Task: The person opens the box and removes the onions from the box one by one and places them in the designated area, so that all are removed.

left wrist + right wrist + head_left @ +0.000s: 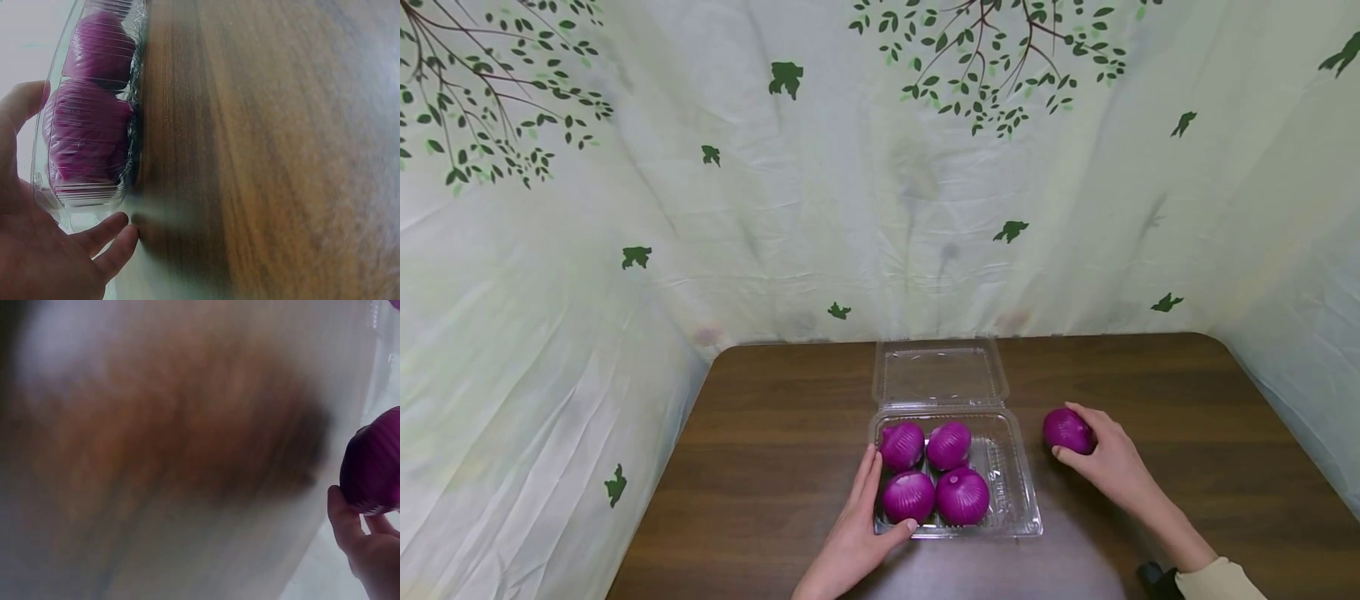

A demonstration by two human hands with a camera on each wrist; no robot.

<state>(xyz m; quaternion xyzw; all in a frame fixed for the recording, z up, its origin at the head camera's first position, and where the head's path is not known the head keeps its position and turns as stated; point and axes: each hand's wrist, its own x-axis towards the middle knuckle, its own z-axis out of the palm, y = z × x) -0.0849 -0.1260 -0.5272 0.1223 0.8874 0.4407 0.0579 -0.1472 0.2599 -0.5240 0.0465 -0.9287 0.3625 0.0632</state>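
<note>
A clear plastic clamshell container [1011, 475] lies on the table with its lid folded back. Several peeled purple-red onions [963, 497] sit in its left and middle part, and the strip along its right side holds none. My left hand [853, 533] rests against the container's front left corner, fingers extended along the left side and thumb at the front rim. In the left wrist view, onions [87, 131] show through the clear wall. To the right of the container, my right hand [1112, 462] grips another red onion [1067, 430] between thumb and fingers.
The brown wooden table [775, 417] has rounded back corners. Behind it and at both sides hangs a pale cloth [887, 208] printed with leaves and branches. The transparent lid [940, 372] reaches to the table's back edge.
</note>
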